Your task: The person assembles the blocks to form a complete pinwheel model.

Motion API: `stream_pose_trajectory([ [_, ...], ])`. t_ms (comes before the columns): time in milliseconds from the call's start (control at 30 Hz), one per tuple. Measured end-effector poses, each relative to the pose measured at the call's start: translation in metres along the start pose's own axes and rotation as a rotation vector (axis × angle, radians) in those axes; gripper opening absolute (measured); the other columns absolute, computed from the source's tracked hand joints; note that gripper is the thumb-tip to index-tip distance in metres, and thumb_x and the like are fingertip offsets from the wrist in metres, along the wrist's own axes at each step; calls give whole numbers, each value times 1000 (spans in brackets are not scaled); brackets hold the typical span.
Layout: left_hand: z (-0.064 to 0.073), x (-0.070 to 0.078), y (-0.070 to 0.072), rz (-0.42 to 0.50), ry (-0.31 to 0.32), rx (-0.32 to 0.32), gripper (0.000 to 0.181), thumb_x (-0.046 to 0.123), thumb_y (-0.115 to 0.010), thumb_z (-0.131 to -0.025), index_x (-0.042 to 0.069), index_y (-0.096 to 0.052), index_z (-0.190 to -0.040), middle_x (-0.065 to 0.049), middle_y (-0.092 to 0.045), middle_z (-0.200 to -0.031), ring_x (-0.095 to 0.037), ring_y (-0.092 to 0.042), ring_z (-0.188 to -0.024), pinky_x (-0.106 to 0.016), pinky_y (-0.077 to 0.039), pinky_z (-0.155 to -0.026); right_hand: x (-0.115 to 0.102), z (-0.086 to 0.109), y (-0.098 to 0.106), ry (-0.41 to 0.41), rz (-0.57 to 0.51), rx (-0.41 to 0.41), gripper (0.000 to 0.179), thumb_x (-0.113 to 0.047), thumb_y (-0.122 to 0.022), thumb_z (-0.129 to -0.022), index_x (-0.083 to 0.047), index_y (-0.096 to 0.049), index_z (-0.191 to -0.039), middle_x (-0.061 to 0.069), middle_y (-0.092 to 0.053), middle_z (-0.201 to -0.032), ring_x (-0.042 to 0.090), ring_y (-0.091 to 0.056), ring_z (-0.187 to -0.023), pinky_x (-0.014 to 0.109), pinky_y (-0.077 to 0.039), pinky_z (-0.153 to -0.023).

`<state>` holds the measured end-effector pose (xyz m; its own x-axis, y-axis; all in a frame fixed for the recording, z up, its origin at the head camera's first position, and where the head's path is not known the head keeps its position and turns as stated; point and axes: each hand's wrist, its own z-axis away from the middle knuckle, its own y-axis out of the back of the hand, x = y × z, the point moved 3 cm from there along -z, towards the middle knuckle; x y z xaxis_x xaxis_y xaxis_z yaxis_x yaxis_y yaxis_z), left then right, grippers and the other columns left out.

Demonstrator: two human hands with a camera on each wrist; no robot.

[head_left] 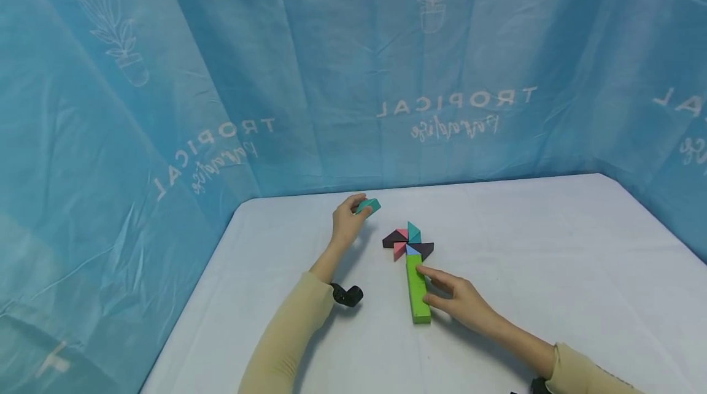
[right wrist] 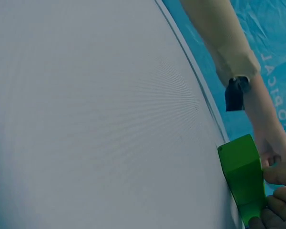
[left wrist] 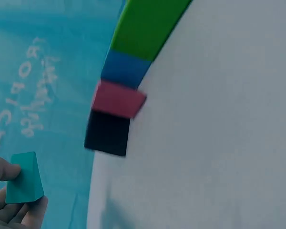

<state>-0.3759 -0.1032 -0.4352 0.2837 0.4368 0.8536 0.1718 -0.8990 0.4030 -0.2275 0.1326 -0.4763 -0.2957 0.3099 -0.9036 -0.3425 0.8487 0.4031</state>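
Observation:
My left hand [head_left: 348, 222] pinches a small teal block [head_left: 368, 205] between thumb and fingers, held up over the far left of the table. The same teal block [left wrist: 25, 177] shows its slanted side in the left wrist view. My right hand [head_left: 461, 302] lies beside a long green piece [head_left: 418, 289], thumb and forefinger at its right edge. At the far end of the green piece, a blue block [head_left: 412, 250] joins a pinwheel of small blocks: dark ones [head_left: 394, 238], pink ones [head_left: 399, 249] and teal ones [head_left: 413, 234].
A white cloth covers the table [head_left: 552, 259]. Blue printed curtains [head_left: 342, 75] hang behind it and at both sides. A black wrist device [head_left: 347, 294] sits on the left forearm, close over the cloth.

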Motion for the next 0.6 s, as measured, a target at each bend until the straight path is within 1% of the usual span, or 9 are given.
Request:
stream_pose_trajectory([
  [167, 20, 18, 0, -2, -53, -52, 34, 16, -65, -89, 5, -62, -121, -9, -65, -114, -22, -61, -102, -35, -51, -84, -1, 0, -1, 8, 1, -3, 55, -21, -66, -90, -5, -46, -139, 13, -43, -142, 36, -41, -127, 45, -34, -101],
  [333, 37, 33, 0, 8, -79, -67, 35, 17, -67, -88, 5, -62, -121, -11, -65, -114, -25, -61, -103, -35, -51, -84, -1, 0, -1, 19, 17, -3, 55, -20, -65, -90, -3, -46, -138, 14, -43, -142, 37, -42, -127, 46, -35, -100],
  [467, 50, 38, -2, 6, -110, -99, 37, 15, -68, -87, 2, -60, -121, -14, -65, -113, -27, -62, -102, -35, -51, -86, -1, 0, -2, 17, 14, -2, 55, -20, -66, -90, -4, -46, -138, 13, -43, -142, 36, -41, -127, 46, -34, -101],
  [600, 63, 39, -6, -36, -149, -124, 37, 11, -69, -87, 0, -59, -121, -15, -65, -112, -27, -62, -101, -32, -51, -84, -2, 0, -1, 33, 8, -12, 55, -20, -65, -90, -3, -45, -138, 15, -43, -142, 36, -40, -128, 47, -34, -101],
])
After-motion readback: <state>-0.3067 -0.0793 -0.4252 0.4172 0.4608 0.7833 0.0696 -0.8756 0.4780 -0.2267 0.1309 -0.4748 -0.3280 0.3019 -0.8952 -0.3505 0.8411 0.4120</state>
